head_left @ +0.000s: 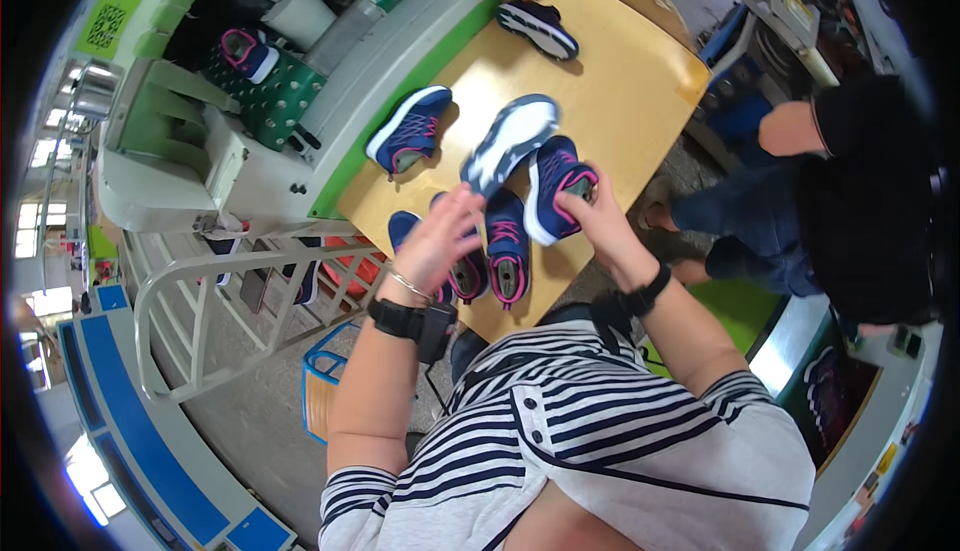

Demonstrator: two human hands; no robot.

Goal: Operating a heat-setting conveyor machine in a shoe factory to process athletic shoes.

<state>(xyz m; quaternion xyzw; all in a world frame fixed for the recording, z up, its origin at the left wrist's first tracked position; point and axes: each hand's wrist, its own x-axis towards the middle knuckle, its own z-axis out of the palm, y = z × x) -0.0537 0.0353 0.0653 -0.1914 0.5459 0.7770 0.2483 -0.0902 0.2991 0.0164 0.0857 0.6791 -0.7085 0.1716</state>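
My right hand (605, 226) grips a navy sneaker (553, 176) with pink laces and a white sole, thumb at its collar. Beside it, a sneaker with its pale sole turned up (515, 141) looks slightly blurred. My left hand (443, 241) is at the near end of that sneaker, fingers spread; whether the fingertips touch it I cannot tell. Below the hands, a navy sneaker with pink laces (508, 246) stands on the wooden table (610, 61). More sneakers beside it are partly hidden by my left hand.
Another sneaker (412, 131) stands at the table's left edge, and one lies on its side (540, 29) at the far end. Left is a machine with a green dotted belt (270, 101) carrying sneakers. A white metal rack (240, 271) stands nearer. A person in dark clothes (860, 211) is at the right.
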